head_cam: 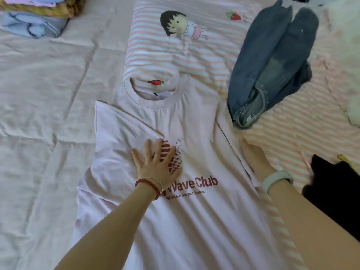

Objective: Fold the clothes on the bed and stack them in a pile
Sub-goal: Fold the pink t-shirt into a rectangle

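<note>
Left hand [157, 162] lies flat, fingers spread; right hand [253, 154] reaches forward, fingers straight.

Pale pink T-shirt [194, 221] with a dark red "Wave Club" print, spread front-up on the bed, left sleeve folded in over the chest. Crumpled blue jeans [272, 63] just beside its right shoulder. Folded pile [37, 12] at the bed's far left corner.

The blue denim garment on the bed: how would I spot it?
Start at the striped pink quilt with the cartoon girl. Right of her, beside the pale pink T-shirt's shoulder, lies the crumpled blue denim garment. It is the only dark, heavy fabric among pastels.
</note>
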Tool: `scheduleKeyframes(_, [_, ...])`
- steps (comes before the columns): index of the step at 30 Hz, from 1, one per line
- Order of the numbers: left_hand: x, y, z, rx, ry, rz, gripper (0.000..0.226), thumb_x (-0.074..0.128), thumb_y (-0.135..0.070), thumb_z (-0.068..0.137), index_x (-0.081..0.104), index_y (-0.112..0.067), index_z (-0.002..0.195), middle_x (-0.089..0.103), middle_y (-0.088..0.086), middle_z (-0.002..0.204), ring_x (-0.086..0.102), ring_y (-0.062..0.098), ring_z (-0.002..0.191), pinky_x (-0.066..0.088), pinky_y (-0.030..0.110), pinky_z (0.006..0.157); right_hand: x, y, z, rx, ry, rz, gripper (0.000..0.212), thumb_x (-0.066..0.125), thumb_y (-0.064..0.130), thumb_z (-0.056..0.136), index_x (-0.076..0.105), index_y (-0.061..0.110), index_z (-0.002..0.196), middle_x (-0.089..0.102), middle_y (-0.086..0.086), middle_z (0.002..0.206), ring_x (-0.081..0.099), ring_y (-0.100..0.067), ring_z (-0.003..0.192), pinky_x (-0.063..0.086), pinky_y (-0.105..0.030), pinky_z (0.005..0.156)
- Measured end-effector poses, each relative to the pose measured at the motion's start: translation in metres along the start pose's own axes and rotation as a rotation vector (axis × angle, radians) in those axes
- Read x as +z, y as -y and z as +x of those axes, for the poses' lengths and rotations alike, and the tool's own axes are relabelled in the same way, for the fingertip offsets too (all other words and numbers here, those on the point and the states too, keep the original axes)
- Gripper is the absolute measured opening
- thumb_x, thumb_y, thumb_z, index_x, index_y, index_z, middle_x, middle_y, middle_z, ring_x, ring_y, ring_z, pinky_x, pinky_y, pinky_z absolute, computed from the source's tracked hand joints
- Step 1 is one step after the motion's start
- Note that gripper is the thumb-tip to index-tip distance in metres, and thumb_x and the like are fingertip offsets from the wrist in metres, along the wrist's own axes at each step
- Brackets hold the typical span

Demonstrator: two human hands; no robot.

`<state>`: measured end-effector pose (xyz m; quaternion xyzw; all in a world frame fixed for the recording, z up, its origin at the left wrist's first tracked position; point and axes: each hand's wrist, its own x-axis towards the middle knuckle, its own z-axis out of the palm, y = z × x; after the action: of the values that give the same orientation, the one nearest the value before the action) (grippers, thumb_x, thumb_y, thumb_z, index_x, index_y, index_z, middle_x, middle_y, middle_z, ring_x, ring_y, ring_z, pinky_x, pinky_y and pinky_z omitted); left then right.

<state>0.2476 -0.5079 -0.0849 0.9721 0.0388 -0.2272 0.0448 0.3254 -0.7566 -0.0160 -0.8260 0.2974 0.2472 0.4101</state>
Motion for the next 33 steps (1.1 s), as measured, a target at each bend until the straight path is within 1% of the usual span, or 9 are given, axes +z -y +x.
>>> scheduleKeyframes(5, [-0.016, -0.009, 0.002, -0.059, 0.112, 0.034, 0.071, 0.026, -0.075, 0.079, 0.001, -0.052, 0.141, -0.014, -0.007, 0.156, -0.021, 0.030, 0.141, -0.010, 0.070, 0.101, -0.013, -0.005, 0.004, -0.110, 0.190, -0.097, 0.024, 0.050, 0.025, 0.094, 0.056, 0.011, 0.074, 0.057, -0.007, 0.079, 0.053, -0.023, 0.071, 0.038, -0.029, 0.061])
scheduleKeyframes(8, [-0.033, -0.024, 0.000, -0.127, 0.150, -0.035, 0.064, 0.035, -0.064, 0.085, 0.010, -0.049, 0.142, -0.009, -0.005, 0.157, -0.016, 0.030, 0.142, -0.001, 0.068, 0.104, -0.032, -0.007, 0.004, -0.272, 0.019, -0.037, 0.027, 0.041, 0.022, 0.095, 0.050, -0.002, 0.086, 0.047, -0.012, 0.082, 0.043, -0.023, 0.073, 0.031, -0.032, 0.062])
scheduleKeyframes(12, [-0.055, -0.055, 0.000, -0.083, -0.001, -0.149, 0.058, 0.041, -0.043, 0.091, 0.017, -0.037, 0.144, 0.001, -0.002, 0.156, -0.002, 0.028, 0.143, 0.010, 0.057, 0.112, -0.083, 0.004, 0.025, -0.410, -0.133, -0.167, 0.027, 0.044, 0.022, 0.094, 0.053, -0.003, 0.096, 0.050, -0.012, 0.086, 0.046, -0.025, 0.078, 0.032, -0.031, 0.065])
scheduleKeyframes(18, [-0.052, -0.106, 0.016, 0.235, -0.004, -0.032, 0.069, 0.034, -0.055, 0.091, -0.008, -0.042, 0.145, -0.013, -0.003, 0.156, -0.010, 0.031, 0.143, 0.011, 0.057, 0.113, -0.132, 0.012, 0.063, -0.360, -0.170, -0.408, 0.056, 0.051, 0.037, 0.090, 0.038, 0.013, 0.138, 0.049, -0.008, 0.125, 0.047, -0.032, 0.120, 0.040, -0.041, 0.095])
scheduleKeyframes(22, [-0.046, -0.133, 0.029, 0.297, -0.021, 0.014, 0.072, 0.031, -0.061, 0.088, -0.011, -0.042, 0.144, -0.014, -0.004, 0.156, -0.010, 0.031, 0.143, 0.011, 0.058, 0.111, -0.135, -0.024, 0.059, -0.208, -0.288, -0.089, 0.060, 0.042, 0.045, 0.093, 0.030, 0.012, 0.143, 0.035, -0.011, 0.143, 0.039, -0.031, 0.128, 0.037, -0.048, 0.102])
scheduleKeyframes(25, [-0.045, -0.152, 0.038, 0.384, -0.043, -0.012, 0.073, 0.029, -0.062, 0.088, -0.013, -0.041, 0.144, -0.019, -0.007, 0.155, -0.012, 0.028, 0.143, 0.007, 0.058, 0.111, -0.131, -0.051, 0.051, -0.069, -0.211, 0.198, 0.063, 0.041, 0.058, 0.089, 0.053, 0.007, 0.124, 0.059, -0.006, 0.112, 0.057, -0.024, 0.096, 0.047, -0.036, 0.075])
scheduleKeyframes(28, [-0.047, -0.169, 0.050, 0.463, -0.049, -0.003, 0.070, 0.028, -0.059, 0.090, -0.012, -0.040, 0.144, -0.020, -0.009, 0.154, -0.014, 0.025, 0.143, 0.005, 0.058, 0.111, -0.133, -0.058, 0.058, 0.138, -0.145, 0.337, 0.060, 0.046, 0.065, 0.084, 0.065, 0.007, 0.086, 0.062, -0.007, 0.079, 0.056, -0.024, 0.074, 0.050, -0.040, 0.078])
scheduleKeyframes(31, [-0.050, -0.180, 0.061, 0.475, -0.052, -0.020, 0.067, 0.028, -0.057, 0.091, -0.009, -0.039, 0.145, -0.013, -0.007, 0.156, -0.013, 0.026, 0.143, 0.005, 0.056, 0.111, -0.133, -0.053, 0.068, 0.193, -0.143, 0.362, 0.040, 0.058, 0.042, 0.088, 0.061, 0.002, 0.086, 0.058, -0.008, 0.074, 0.054, -0.025, 0.071, 0.048, -0.035, 0.071])
scheduleKeyframes(33, [-0.052, -0.183, 0.067, 0.468, -0.076, -0.011, 0.067, 0.029, -0.056, 0.091, -0.006, -0.037, 0.146, -0.011, -0.005, 0.156, -0.014, 0.028, 0.143, 0.006, 0.055, 0.111, -0.133, -0.048, 0.072, 0.050, -0.215, 0.368, 0.017, 0.056, 0.024, 0.091, 0.054, 0.007, 0.088, 0.052, -0.010, 0.074, 0.049, -0.025, 0.067, 0.043, -0.032, 0.063])
